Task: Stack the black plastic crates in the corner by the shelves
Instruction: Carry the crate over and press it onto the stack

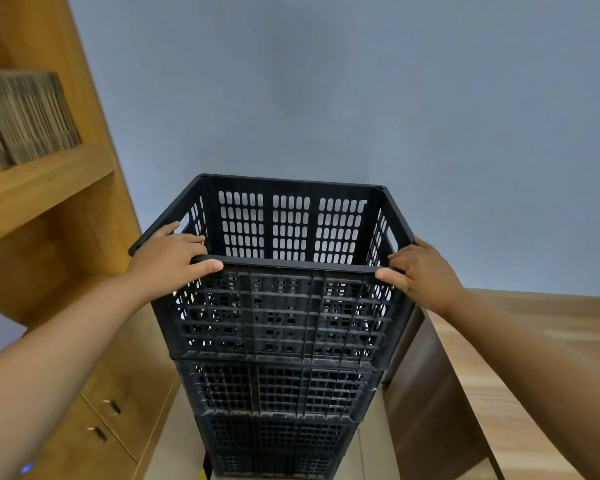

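Left hand (168,256) and right hand (421,271) grip the top crate's (281,313) near rim corners, fingers curled, atop 3 stacked crates (278,414).

matt black plastic crates (281,317), perforated; warm smooth wood shelves (45,181); rough brown cardboard (25,116); matt painted wall (326,81).

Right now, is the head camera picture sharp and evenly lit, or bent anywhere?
Head view: soft, even light, no glare; the top black plastic crate is sharp; wide-angle bending tilts the wooden shelf unit; both forearms blur near the bottom corners.
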A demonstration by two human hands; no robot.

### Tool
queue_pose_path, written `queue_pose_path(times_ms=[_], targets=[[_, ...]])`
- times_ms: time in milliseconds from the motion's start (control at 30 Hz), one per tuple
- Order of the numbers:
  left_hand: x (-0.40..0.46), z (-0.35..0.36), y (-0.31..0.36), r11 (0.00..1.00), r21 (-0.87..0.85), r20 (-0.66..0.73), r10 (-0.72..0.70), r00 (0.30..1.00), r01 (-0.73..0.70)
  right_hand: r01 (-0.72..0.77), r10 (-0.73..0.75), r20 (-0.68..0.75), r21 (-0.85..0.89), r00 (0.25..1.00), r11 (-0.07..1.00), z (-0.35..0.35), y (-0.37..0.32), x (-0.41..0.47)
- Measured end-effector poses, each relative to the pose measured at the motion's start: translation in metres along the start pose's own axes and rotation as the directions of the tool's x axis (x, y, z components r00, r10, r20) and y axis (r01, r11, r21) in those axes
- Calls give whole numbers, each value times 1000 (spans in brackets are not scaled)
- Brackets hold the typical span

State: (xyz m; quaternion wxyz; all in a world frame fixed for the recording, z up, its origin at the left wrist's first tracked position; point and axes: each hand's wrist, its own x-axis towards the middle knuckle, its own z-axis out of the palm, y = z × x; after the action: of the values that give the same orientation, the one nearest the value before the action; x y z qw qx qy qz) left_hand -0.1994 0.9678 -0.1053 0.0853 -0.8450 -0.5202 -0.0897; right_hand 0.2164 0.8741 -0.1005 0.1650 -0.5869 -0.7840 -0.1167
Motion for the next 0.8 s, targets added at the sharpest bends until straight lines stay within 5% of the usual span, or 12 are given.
queue_pose_path(times_ms=[200, 533, 800], targets=[[-2, -2, 0, 999, -32, 2, -30, 1000, 30, -4, 3, -24, -58, 1000, 998, -2, -5, 2], [-3, 5, 3, 999, 33, -200, 49, 979, -43, 4, -7, -73, -40, 997, 999, 4, -4, 2], [0, 6, 0, 998, 17, -189, 57, 980, -55, -14, 8, -96, -58, 995, 998, 7, -5, 2]])
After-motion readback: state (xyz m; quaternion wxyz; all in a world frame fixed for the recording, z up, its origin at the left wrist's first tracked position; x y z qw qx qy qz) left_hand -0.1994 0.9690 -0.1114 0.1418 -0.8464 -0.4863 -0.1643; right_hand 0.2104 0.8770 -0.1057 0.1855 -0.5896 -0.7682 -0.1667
